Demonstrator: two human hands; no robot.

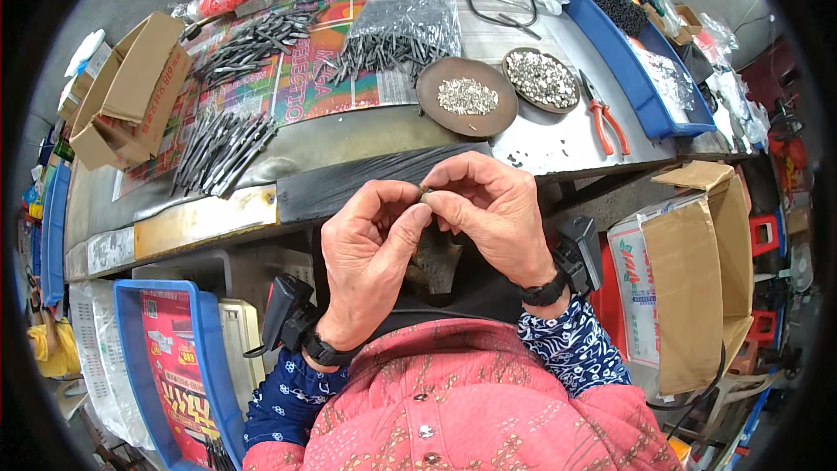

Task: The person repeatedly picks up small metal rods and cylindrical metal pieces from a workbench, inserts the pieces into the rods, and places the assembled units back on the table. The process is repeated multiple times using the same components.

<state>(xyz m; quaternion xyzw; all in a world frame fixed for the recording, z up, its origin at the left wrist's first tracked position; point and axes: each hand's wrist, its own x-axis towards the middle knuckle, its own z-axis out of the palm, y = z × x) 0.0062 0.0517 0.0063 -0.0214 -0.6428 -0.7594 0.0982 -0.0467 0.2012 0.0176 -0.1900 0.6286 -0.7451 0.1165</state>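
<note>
My left hand [364, 240] and my right hand [495, 216] meet in front of my chest at the table edge. Thumbs and fingertips of both are pinched together on a tiny dark piece [425, 194], too small to name. Just beyond them sits a round brown dish [433, 113] with small pale metal bits [468, 97]. To its right stands a second dish holding silvery-white bits [540, 78]. Red-handled pliers [605, 120] lie farther right. Slim black rods [222, 153] are laid in a bunch on the table's left part.
More black rods [253, 44] lie behind, others in a clear plastic bag [405, 0]. An open cardboard box [135, 92] stands at left. A long blue tray [628, 61] runs along the right. Below are a blue crate [214, 340] and a large carton [684, 288].
</note>
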